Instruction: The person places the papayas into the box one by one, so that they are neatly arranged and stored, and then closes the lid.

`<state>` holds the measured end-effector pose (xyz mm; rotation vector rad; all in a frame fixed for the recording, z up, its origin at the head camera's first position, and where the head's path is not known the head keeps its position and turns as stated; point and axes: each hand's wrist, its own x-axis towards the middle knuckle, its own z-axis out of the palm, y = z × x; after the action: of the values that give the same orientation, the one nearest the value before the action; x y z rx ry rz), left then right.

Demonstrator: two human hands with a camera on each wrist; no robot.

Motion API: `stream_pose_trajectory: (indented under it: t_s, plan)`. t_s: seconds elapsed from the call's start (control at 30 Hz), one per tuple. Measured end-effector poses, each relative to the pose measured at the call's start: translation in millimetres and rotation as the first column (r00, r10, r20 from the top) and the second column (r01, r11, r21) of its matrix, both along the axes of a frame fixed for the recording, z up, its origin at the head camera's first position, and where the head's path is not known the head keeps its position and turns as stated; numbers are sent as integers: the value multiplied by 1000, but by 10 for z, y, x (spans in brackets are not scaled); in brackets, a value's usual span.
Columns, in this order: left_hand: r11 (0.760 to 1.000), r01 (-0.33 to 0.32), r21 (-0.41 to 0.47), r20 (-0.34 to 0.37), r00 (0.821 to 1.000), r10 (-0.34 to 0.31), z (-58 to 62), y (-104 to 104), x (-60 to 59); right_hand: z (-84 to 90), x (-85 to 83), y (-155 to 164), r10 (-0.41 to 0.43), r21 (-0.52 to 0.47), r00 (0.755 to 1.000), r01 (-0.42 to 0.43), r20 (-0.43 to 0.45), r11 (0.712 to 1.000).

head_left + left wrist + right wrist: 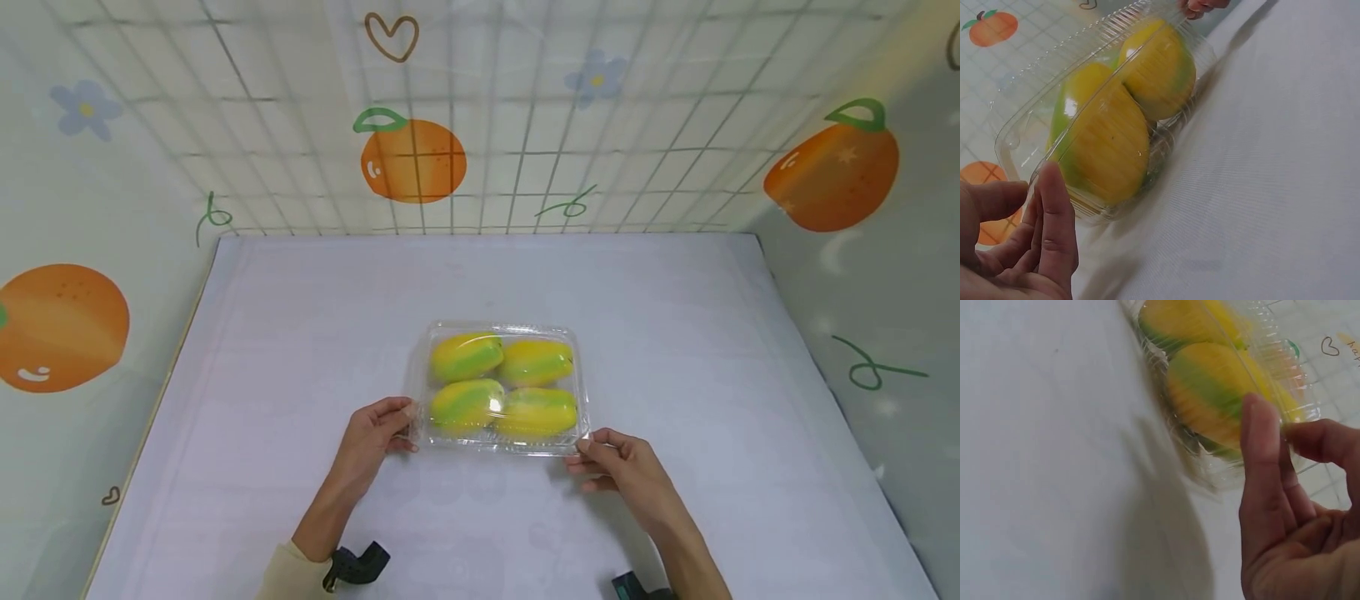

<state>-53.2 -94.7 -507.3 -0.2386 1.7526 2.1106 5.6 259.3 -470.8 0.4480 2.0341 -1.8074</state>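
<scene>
The clear plastic clamshell box [501,388] of four yellow-green fruits [467,357] sits mid-frame on the white worktop [675,333], left hand [372,435] and right hand [626,467] pinching its near corners — a thin-rim grip that could slip, or pop the lid.

A white-covered table [300,333] carries a clear plastic clamshell box [501,330] of four yellow-green fruits, lying nearer the front edge, midway between the sides.

No readable text, labels, brands or numbers appear on anything here.
</scene>
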Motion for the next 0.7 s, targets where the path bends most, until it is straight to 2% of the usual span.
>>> stream_pose_trajectory:
  t_s: [0.2, 0.3, 0.43, 0.5, 0.7]
  plan:
    - [999, 46, -23, 19, 999, -45, -9, -45, 72, -16, 1, -8, -17, -11, 1000, 17, -6, 1000]
    - [993, 114, -32, 21, 993, -113, -9, -79, 114, -18, 3, -7, -17, -15, 1000, 17, -16, 1000]
    - [971, 232, -60, -2, 973, -233, 8, -104, 158, -16, 1, 3, -9, -22, 999, 8, -37, 1000]
    - [963, 264, -58, -2, 964, -265, 14, -104, 175, -13, 1, 6, -2, -29, 999, 0, -45, 1000]
    - [959, 273, -76, -8, 962, -274, 32, -88, 216, -20, -2, 3, -9, -39, 1000, 8, -28, 999]
